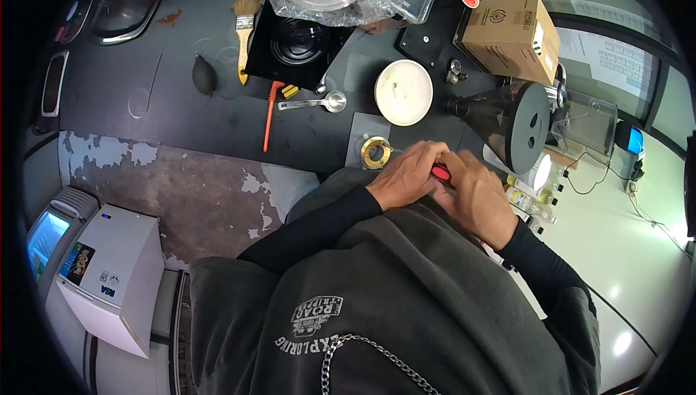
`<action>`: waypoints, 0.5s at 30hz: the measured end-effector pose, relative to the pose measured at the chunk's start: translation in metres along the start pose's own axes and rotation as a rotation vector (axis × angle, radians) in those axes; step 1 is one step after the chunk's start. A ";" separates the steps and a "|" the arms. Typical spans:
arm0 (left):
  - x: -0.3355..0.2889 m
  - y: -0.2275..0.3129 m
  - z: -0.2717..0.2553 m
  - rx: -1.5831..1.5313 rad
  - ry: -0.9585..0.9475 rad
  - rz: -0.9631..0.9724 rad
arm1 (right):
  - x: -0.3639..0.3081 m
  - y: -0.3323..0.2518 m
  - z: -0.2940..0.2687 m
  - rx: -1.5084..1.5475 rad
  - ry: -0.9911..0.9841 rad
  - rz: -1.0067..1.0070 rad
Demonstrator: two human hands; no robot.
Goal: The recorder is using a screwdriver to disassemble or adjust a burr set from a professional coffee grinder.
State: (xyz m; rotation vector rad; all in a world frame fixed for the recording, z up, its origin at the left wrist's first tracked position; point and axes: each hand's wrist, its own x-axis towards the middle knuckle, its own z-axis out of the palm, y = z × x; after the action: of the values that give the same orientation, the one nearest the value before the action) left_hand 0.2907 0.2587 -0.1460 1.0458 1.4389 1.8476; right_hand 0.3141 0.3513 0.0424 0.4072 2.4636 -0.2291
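Observation:
Both of my hands are together close to my body, around a screwdriver (pixel 441 173) with a red and black handle. My left hand (pixel 409 175) is closed at its front part, and a bit of thin shaft shows beyond the fingers. My right hand (pixel 475 192) is wrapped over the handle from the other side, slightly blurred. Just left of the fingers, a round brass-coloured ring part (pixel 375 152) sits at the table's near edge by a grey flat sheet (pixel 360 128). The shaft points toward this ring; whether it touches it, I cannot tell.
Beyond my hands stand a white bowl (pixel 404 93), a dark hopper with a round lid (pixel 523 125) and a cardboard box (pixel 510 38). To the left lie a measuring spoon (pixel 330 101), a red stick-like tool (pixel 270 116), a brush (pixel 245 36) and a rubber blower (pixel 204 75).

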 end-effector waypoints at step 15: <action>-0.020 0.004 -0.027 0.311 0.055 0.233 | -0.007 0.008 0.012 0.249 0.243 0.020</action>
State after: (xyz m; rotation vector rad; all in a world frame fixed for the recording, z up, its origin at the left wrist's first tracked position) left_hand 0.2787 0.2274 -0.1499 1.3727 1.7402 1.8595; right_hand 0.3291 0.3543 0.0368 0.5963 2.6759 -0.5082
